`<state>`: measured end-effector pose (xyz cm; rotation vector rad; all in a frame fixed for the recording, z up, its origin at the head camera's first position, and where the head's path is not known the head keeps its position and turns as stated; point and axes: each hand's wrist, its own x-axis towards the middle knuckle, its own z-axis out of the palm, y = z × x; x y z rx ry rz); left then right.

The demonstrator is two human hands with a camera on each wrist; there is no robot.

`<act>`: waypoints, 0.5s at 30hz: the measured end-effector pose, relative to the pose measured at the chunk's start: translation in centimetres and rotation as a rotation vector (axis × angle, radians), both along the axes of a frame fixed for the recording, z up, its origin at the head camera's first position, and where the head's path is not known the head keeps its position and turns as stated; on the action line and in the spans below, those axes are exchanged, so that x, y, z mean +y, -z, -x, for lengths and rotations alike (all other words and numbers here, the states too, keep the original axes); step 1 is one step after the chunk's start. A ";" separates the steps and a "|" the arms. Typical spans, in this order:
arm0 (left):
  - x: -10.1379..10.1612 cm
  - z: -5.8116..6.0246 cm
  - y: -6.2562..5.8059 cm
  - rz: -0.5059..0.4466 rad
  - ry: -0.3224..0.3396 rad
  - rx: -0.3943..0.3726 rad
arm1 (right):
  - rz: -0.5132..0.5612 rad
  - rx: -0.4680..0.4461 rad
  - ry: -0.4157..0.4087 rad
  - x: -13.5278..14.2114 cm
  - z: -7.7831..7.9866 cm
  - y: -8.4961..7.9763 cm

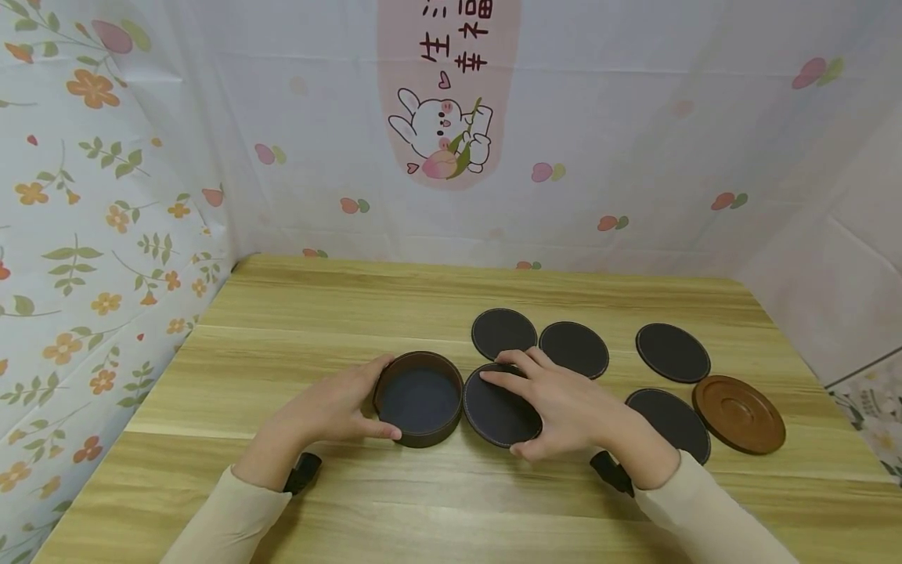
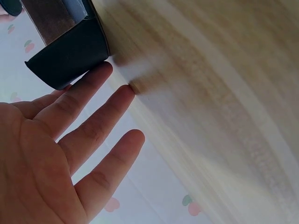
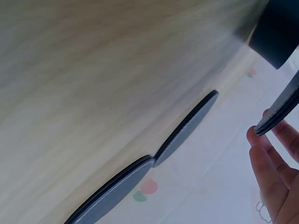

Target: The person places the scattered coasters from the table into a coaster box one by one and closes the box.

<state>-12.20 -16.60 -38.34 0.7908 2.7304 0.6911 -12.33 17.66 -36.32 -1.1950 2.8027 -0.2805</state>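
L hand (image 1: 340, 406) fingers spread, touching L side of round dk holder (image 1: 431, 437), which sits on worktop (image 1: 451, 509), brown inner wall. R hand (image 1: 560, 401) pinching blk round coaster (image 1: 496, 411) by edges, raised off worktop just R of holder. 4 more blk coasters flat: 2 behind R hand, 2 farther R. Brown round disc (image 1: 740, 417) w/ ringed center at far R, beside nearer coaster.

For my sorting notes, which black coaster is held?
The black coaster beside the round holder: the right hand grips it, while the other four black coasters lie on the table.
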 end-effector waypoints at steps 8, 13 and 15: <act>0.0 0.0 -0.1 0.009 -0.005 -0.014 | 0.032 -0.004 -0.009 -1.8 0.8 0.0; 0.0 0.0 0.0 -0.004 -0.003 -0.019 | 0.045 -0.008 -0.026 -2.9 1.5 0.2; 0.0 0.0 0.1 -0.014 -0.001 -0.022 | 0.056 -0.010 -0.036 -3.4 1.7 0.1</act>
